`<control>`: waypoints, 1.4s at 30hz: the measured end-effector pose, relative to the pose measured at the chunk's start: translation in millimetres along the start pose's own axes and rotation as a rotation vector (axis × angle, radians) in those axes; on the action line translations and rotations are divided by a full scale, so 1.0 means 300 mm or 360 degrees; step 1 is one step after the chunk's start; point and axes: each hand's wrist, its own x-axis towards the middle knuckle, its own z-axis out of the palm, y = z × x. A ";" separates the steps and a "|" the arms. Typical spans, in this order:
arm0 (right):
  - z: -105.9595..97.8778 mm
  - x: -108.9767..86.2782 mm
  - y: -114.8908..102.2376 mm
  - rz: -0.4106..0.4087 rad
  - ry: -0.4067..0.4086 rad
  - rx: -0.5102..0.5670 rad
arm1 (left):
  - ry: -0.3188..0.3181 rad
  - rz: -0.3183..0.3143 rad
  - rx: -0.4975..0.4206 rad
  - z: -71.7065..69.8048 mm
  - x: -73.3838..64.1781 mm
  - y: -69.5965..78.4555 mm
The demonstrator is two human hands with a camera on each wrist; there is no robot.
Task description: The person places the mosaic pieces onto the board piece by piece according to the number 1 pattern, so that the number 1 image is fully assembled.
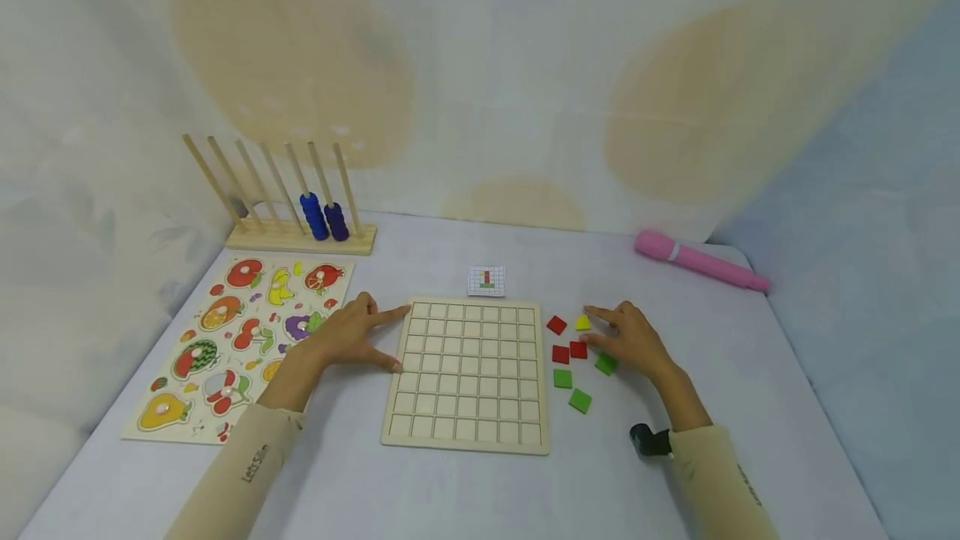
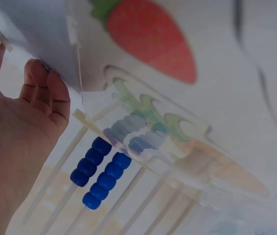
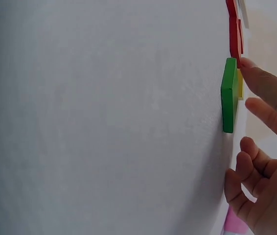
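Observation:
A square wooden grid board (image 1: 471, 373) lies on the table between the hands. My left hand (image 1: 351, 330) rests at its left side, index fingertip at the top-left corner and thumb tip on the edge lower down; the other fingers are bent. Right of the board are loose square tiles: red tiles (image 1: 560, 354), green tiles (image 1: 562, 378) and one yellow tile (image 1: 582, 322). Over these my right hand (image 1: 632, 340) reaches, its index finger stretched past the yellow tile and its thumb tip at a red tile (image 1: 578, 350). A green tile (image 3: 229, 95) stands out near the thumb in the right wrist view.
A small pattern card (image 1: 487, 281) lies behind the board. To the left are a fruit puzzle board (image 1: 202, 390) and a peg abacus (image 1: 300, 236) with blue beads. A pink pen-shaped object (image 1: 701, 262) lies at the back right, near the wall cloth.

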 end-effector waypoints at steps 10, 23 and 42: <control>0.019 0.006 0.017 0.0021 0.0070 0.0068 | -0.0004 -0.0010 -0.0002 0.003 -0.002 -0.001; 0.027 0.007 0.003 -0.0165 0.0216 0.0085 | -0.0003 -0.0021 -0.0006 0.001 -0.006 0.003; 0.038 -0.001 -0.097 -0.0266 0.0254 0.0254 | -0.0028 -0.0052 0.0002 0.008 0.002 0.002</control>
